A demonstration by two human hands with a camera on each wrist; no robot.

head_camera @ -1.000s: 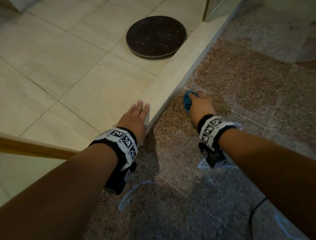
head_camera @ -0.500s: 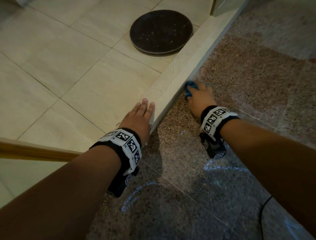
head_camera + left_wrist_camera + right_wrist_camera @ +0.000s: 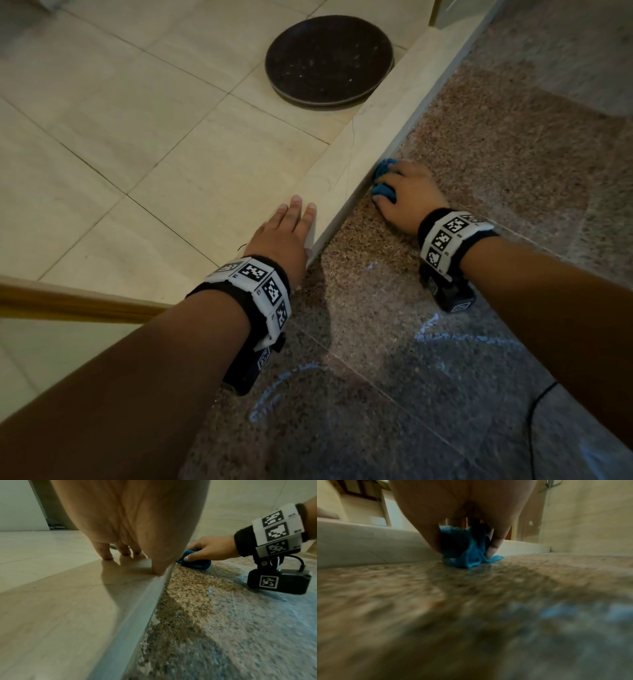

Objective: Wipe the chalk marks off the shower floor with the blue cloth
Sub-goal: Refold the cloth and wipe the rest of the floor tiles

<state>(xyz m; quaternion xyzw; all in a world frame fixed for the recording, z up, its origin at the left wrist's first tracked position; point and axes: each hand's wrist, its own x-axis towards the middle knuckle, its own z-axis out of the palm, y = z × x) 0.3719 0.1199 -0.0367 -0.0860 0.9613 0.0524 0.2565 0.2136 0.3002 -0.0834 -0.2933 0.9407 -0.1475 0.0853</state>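
My right hand (image 3: 404,195) grips a bunched blue cloth (image 3: 383,180) and presses it onto the speckled granite shower floor (image 3: 496,144), right against the cream curb (image 3: 370,150). The left wrist view shows the thumb curled over the cloth (image 3: 195,562); in the right wrist view the cloth (image 3: 467,553) bulges under the palm. My left hand (image 3: 284,229) lies flat with straight fingers on the curb's near end. Pale blue chalk marks (image 3: 455,337) curve across the floor behind my right wrist, with another arc (image 3: 281,383) beside my left wrist.
A dark round disc (image 3: 329,61) lies on the beige tiled floor (image 3: 102,137) beyond the curb. A wooden strip (image 3: 68,301) runs at the left. A thin black cable (image 3: 534,411) trails over the granite at lower right. A glass panel edge (image 3: 546,511) stands far right.
My right hand has slid the cloth away from me and leftward until it meets the curb. The left hand has stayed on the curb.
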